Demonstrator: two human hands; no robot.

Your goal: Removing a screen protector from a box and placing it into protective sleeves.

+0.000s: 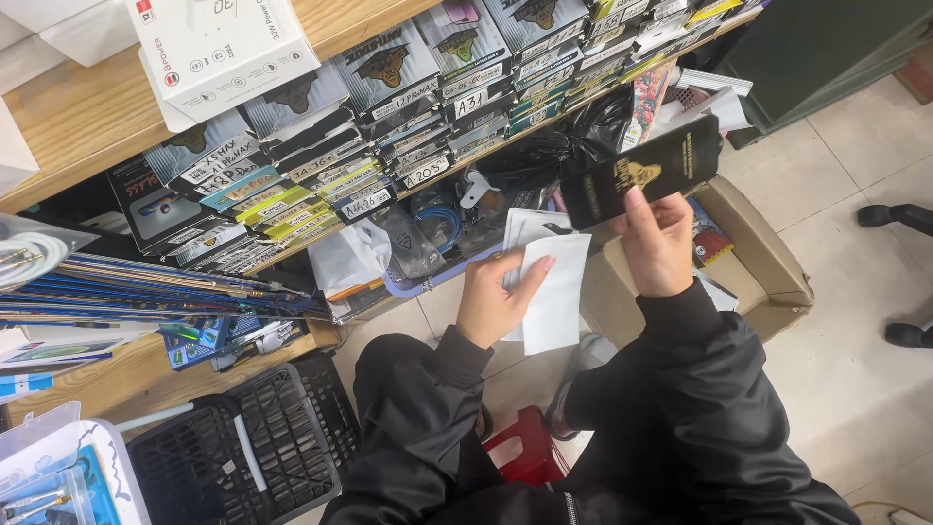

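My left hand (494, 297) holds a white paper sleeve (556, 292), with another white packet behind it. My right hand (656, 243) grips a flat black package with a gold emblem (641, 170), raised in front of the low shelf. Both arms wear black sleeves. I crouch over a red stool (520, 447) facing the shelves.
Wooden shelves (87, 117) carry rows of flat labelled packets (321, 175) and a white box (219, 44). An open cardboard box (763, 262) stands on the tiled floor at right. A black plastic crate (243, 452) sits at lower left. Another person's black shoes (899, 216) show at far right.
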